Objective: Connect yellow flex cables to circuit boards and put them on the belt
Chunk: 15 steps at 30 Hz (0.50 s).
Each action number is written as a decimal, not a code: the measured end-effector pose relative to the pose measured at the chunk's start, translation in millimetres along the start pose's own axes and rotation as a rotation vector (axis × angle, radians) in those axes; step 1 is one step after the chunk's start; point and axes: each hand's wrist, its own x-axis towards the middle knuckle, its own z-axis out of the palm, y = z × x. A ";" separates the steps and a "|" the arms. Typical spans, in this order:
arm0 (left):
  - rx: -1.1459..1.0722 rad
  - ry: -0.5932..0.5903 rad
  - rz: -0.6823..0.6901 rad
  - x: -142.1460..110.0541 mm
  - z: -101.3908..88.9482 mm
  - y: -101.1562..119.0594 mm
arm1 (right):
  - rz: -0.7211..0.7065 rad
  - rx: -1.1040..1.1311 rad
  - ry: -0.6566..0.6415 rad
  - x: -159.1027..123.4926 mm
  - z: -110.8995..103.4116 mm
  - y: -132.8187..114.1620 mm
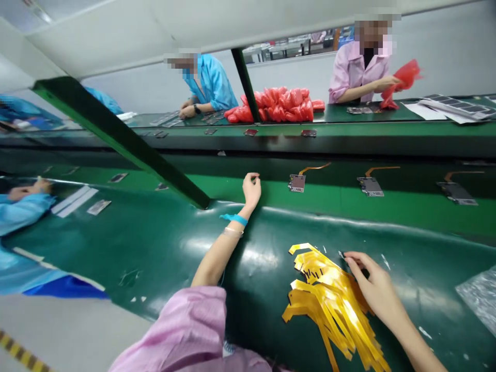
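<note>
My left hand (252,190) reaches over the bright green belt (329,206), thumb and fingers curled together; whether anything small is between them I cannot make out. To its right on the belt lies a small circuit board (297,183) with an orange flex strip attached. My right hand (374,281) is beside a fanned pile of yellow flex cables (333,299) on the dark green mat (263,263). Its thumb and index finger are pinched, with a tiny pale-and-dark bit (341,255) at the tips, too small to name.
More boards with strips (371,186) lie along the belt. A slanted green post (127,139) stands on the left. Clear plastic (480,297) lies at the right edge. Opposite are co-workers and a heap of red bags (287,106); a blue sleeve (23,217) is at left.
</note>
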 end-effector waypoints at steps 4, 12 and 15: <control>-0.098 0.002 -0.014 0.1 -0.8 -27.4 | -0.050 -0.040 -0.029 -7.1 8.0 -12.1; -0.380 -0.017 -0.251 16.5 -4.4 -40.6 | -0.104 -0.123 -0.027 -6.6 12.7 -16.5; -0.472 -0.037 -0.342 20.4 -11.4 -41.7 | -0.119 -0.143 -0.020 -5.5 14.8 -14.9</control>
